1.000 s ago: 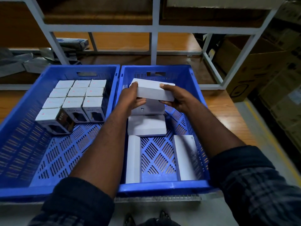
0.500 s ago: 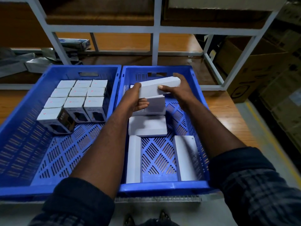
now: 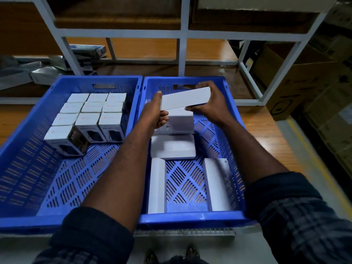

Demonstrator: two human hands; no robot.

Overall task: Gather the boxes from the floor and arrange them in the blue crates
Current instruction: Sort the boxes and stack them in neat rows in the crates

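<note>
White flat cardboard box [image 3: 185,99] hangs over the far end of the right-hand blue perforated plastic crate [image 3: 190,216], held at both ends. The left hand [image 3: 154,115] has its grip curled round the left end, and the right hand [image 3: 211,103] pinches the right end. Compared with a second ago, the box sits nearer the crate's far wall, with its right end tilted up. Under it in the crate lies another white box [image 3: 177,122], possibly touching the left fingers. Three more white boxes [image 3: 173,147] lie nearer the crate's front wall.
</note>
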